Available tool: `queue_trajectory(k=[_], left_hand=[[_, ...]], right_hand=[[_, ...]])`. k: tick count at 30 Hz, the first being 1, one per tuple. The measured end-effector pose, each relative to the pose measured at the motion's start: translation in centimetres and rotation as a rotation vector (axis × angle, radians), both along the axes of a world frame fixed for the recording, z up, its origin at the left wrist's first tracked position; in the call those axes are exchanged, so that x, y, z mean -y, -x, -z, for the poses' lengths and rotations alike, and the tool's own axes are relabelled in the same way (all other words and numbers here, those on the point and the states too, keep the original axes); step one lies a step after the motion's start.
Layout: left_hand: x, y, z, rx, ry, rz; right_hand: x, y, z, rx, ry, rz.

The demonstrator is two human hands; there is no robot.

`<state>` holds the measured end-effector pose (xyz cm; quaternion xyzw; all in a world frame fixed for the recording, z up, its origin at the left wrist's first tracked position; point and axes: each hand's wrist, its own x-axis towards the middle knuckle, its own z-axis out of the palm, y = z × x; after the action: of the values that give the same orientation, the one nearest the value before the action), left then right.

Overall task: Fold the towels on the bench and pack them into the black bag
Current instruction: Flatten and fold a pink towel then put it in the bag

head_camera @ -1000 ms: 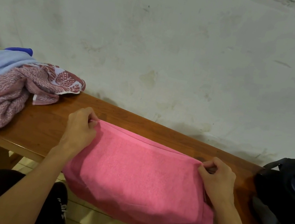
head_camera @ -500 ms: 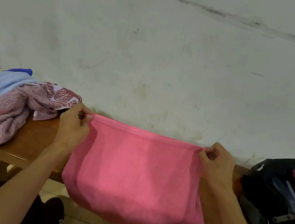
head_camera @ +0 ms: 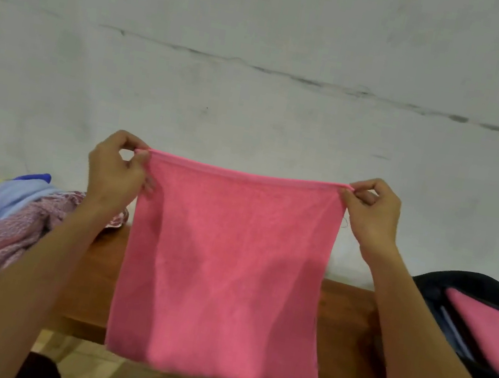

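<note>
My left hand [head_camera: 114, 171] and right hand [head_camera: 371, 214] each pinch top corner of pink towel [head_camera: 224, 270], hanging mid-frame before table [head_camera: 342, 316]; black bag [head_camera: 454, 295] lower right.

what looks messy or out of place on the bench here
Only the heap of unfolded towels bunched at the bench's left end, spilling over its front edge. The pink towel hangs straight from both hands, and the black bag sits open at the right.
</note>
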<state>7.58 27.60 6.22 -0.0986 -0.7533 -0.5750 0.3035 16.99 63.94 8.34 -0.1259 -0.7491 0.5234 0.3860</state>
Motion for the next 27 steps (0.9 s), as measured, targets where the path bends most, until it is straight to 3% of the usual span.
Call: queue_trajectory(k=[6,11,14,18,27], left_hand=[[-0.2,0.0,-3.6,-0.052,-0.022,0.179],[-0.2,1.2,-5.4,0.014,0.152,0.163],[-0.7,2.0,-6.1,0.041,0.166,0.174],[-1.3,3.1,-6.8,0.038,0.114,0.218],[-2.1,3.7,-4.2,0.015,0.134,0.202]], right_hand=[[-1.3,0.1,-2.6,0.022,-0.273,0.022],[-1.8,1.0,-4.0,0.095,-0.481,0.05],[-2.0,1.7,-4.5,0.065,-0.432,0.075],[-1.9,2.9,-5.0,-0.004,-0.179,0.012],[-2.6,3.1,-2.7,-0.032,-0.236,0.058]])
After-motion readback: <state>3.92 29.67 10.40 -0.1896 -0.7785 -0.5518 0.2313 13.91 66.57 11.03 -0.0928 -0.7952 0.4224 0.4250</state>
